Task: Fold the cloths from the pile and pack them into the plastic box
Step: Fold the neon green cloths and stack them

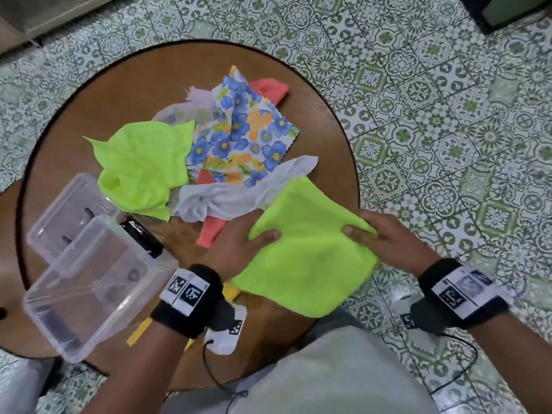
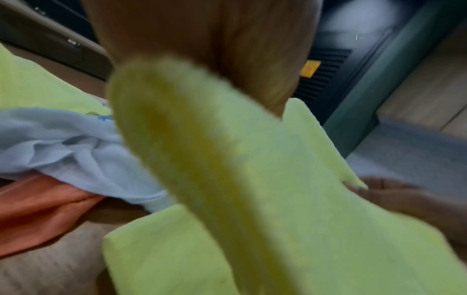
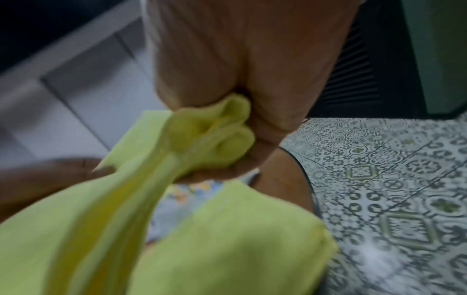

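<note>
Left grip (image 1: pixel 239 246) and right grip (image 1: pixel 385 237) each pinch the lime cloth (image 1: pixel 307 252) over the desk's (image 1: pixel 125 94) near right edge.

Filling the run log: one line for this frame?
stage: folding | left hand: grips yellow-green cloth | right hand: grips same cloth | plastic box: empty, open | pile: unfolded on table

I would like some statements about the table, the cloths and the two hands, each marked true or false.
1. Both hands hold the same lime green cloth. True: the left hand and the right hand each grip an edge.
2. The plastic box already contains a folded cloth. False: no cloth is inside it.
3. A floral cloth lies on the pile. True.
4. The table is square. False: it is round.
5. The box stands on the person's right. False: it is on the left.
</note>
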Available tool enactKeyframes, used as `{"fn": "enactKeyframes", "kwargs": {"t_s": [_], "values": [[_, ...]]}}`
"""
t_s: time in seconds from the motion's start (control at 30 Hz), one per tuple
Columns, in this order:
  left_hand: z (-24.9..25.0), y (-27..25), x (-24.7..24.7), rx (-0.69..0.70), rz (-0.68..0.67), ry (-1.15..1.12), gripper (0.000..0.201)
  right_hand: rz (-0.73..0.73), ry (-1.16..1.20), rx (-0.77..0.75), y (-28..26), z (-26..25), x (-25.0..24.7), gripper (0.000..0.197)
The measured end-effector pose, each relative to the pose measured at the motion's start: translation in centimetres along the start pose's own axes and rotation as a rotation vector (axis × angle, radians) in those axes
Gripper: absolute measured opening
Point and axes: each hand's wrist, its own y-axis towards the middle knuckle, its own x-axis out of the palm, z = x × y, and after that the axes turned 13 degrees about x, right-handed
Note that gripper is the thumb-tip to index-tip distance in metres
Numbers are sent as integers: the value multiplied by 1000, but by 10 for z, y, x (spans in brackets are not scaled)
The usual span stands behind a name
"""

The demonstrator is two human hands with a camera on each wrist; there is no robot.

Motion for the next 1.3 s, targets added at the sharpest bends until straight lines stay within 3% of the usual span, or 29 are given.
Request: {"fn": "enactKeyframes", "kwargs": {"t_s": [0.1, 0.2, 0.5, 0.7, 0.8, 0.87, 0.93, 1.0, 1.1, 1.2, 1.3], "values": [[-49, 38, 19, -129, 14, 188, 28, 190, -135, 73, 41, 30, 16, 36], [-88, 58, 37, -268, -9, 209, 37, 277, -227, 193, 70, 52, 25, 40], [-92, 66, 39, -177, 59, 257, 33, 314, -184, 231, 56, 70, 30, 29], [-99, 70, 41, -243, -53, 423, 32, 359, -346, 246, 62, 65, 41, 38], [-92, 67, 50, -213, -60, 510, 32, 524, -531, 217, 64, 50, 40, 41], [-88, 62, 57, -148, -12, 616, 40, 671, -691, 45, 68, 38, 43, 55], [-87, 57, 62, -51, 16, 775, 52, 612, -783, -159, 78, 22, 52, 60], [-91, 54, 65, 23, -17, 878, 53, 433, -920, -263, 96, 14, 65, 60], [-88, 54, 54, 32, -45, 793, 47, 269, -1054, -135, 118, 27, 71, 67], [-95, 56, 10, -22, 120, 603, 45, 276, -1073, -96, 115, 35, 70, 71], [-116, 62, -53, -156, 271, 645, 37, 403, -996, -174, 99, 29, 79, 67]]}}
